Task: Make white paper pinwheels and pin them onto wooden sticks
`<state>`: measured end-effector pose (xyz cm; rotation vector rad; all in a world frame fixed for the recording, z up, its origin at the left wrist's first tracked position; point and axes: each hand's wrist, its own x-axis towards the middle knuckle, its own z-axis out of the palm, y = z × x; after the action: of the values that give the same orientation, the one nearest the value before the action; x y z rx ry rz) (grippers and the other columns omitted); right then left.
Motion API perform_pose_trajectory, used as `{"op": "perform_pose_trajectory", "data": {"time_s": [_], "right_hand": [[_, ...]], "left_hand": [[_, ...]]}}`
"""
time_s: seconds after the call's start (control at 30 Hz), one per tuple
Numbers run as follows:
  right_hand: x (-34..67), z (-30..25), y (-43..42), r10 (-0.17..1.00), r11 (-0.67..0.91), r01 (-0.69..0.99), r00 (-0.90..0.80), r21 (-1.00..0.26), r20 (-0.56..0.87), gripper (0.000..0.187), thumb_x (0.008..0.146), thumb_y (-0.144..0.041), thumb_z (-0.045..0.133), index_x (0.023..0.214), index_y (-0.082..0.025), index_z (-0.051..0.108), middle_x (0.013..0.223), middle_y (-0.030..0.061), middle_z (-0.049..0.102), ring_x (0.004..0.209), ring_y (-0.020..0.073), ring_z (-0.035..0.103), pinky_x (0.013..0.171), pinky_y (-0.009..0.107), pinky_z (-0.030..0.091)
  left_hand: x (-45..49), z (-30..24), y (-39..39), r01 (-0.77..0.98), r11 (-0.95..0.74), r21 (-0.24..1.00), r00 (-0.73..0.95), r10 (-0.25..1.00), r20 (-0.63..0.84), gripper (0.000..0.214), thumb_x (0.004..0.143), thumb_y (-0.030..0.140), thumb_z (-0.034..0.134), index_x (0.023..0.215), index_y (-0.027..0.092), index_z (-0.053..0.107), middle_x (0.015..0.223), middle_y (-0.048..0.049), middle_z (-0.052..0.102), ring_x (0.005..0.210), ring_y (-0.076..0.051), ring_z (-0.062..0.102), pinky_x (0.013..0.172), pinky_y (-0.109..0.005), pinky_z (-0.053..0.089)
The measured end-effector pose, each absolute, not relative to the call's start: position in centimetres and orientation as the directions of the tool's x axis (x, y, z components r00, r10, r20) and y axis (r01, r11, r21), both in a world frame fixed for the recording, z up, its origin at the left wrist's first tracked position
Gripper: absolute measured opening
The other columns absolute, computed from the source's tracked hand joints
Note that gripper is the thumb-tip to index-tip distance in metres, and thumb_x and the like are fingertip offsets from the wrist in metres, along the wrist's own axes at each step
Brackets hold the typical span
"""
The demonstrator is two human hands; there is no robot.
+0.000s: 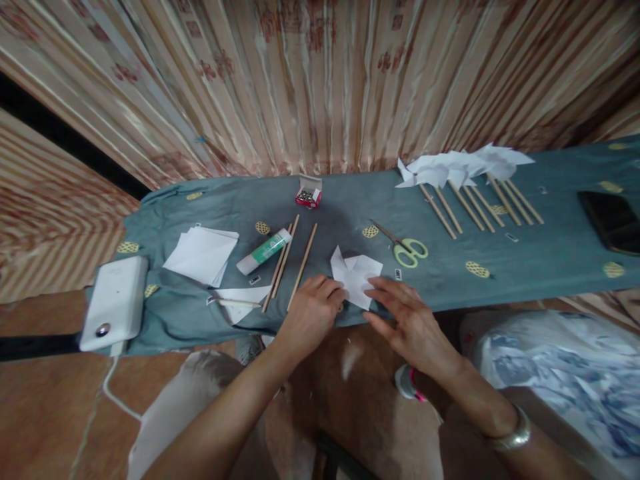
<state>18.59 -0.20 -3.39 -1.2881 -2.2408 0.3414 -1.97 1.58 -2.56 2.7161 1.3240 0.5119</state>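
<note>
A white paper pinwheel (356,279) with folded blades lies at the table's front edge, between my hands. My left hand (316,303) has its fingers curled together at the pinwheel's left edge, and its thumb is hidden. On the other side, my right hand (407,321) is open, fingertips resting on the right edge of the paper and thumb held apart below. Just left of the pinwheel, a wooden stick (303,263) lies loose, with two more sticks (283,267) beside it. Scissors with green handles (410,252) lie beyond my right hand.
A glue stick (264,251), stacked white paper (203,255), a pen (240,302) on a paper scrap and a white power bank (114,303) lie leftward. An open box of pins (309,195) sits behind. Finished pinwheels (450,168) and a phone (611,221) lie rightward.
</note>
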Motion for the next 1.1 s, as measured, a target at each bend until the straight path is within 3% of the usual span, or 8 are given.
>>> {"op": "perform_pose_trajectory", "data": {"time_s": [0.27, 0.57, 0.8, 1.1], "right_hand": [[17.9, -2.8, 0.1, 0.884, 0.461, 0.69, -0.407, -0.558, 0.228, 0.032, 0.078, -0.029, 0.068, 0.108, -0.019, 0.064, 0.126, 0.013, 0.062, 0.117, 0.0296, 0.056, 0.1, 0.052, 0.044], [17.4, -3.0, 0.7, 0.904, 0.411, 0.597, -0.363, -0.688, 0.225, 0.01, 0.085, -0.024, 0.059, 0.09, -0.023, 0.068, 0.112, 0.0081, 0.068, 0.11, 0.0243, 0.06, 0.097, 0.044, 0.047], [16.7, -3.7, 1.6, 0.938, 0.335, 0.537, -0.272, -0.774, 0.218, 0.007, 0.086, -0.027, 0.061, 0.084, -0.023, 0.067, 0.101, 0.0067, 0.069, 0.1, 0.0229, 0.063, 0.091, 0.042, 0.05], [16.3, -3.7, 1.7, 0.961, 0.27, 0.554, -0.209, -0.788, 0.182, 0.004, 0.085, -0.026, 0.062, 0.084, -0.022, 0.065, 0.096, 0.0056, 0.069, 0.095, 0.0219, 0.064, 0.088, 0.038, 0.05]], "left_hand": [[-2.1, -2.7, 1.4, 0.743, -0.608, 0.281, 0.551, 0.793, 0.26, 0.01, 0.087, 0.012, 0.056, 0.088, 0.015, 0.065, 0.09, -0.0046, 0.067, 0.084, -0.02, 0.057, 0.076, -0.033, 0.047], [-2.1, -2.1, 1.1, 0.768, -0.557, 0.317, 0.526, 0.83, 0.184, 0.012, 0.086, 0.013, 0.055, 0.086, 0.016, 0.066, 0.089, -0.0055, 0.066, 0.087, -0.022, 0.057, 0.077, -0.034, 0.048], [-1.8, -2.6, 1.3, 0.681, -0.51, 0.525, 0.473, 0.854, 0.216, 0.016, 0.09, 0.02, 0.054, 0.096, 0.016, 0.068, 0.092, -0.0055, 0.069, 0.091, -0.019, 0.06, 0.083, -0.033, 0.05], [-1.5, -3.1, 1.6, 0.645, -0.409, 0.645, 0.361, 0.907, 0.214, 0.015, 0.086, 0.017, 0.06, 0.1, 0.016, 0.067, 0.089, -0.0041, 0.072, 0.082, -0.017, 0.067, 0.078, -0.029, 0.053]]}}
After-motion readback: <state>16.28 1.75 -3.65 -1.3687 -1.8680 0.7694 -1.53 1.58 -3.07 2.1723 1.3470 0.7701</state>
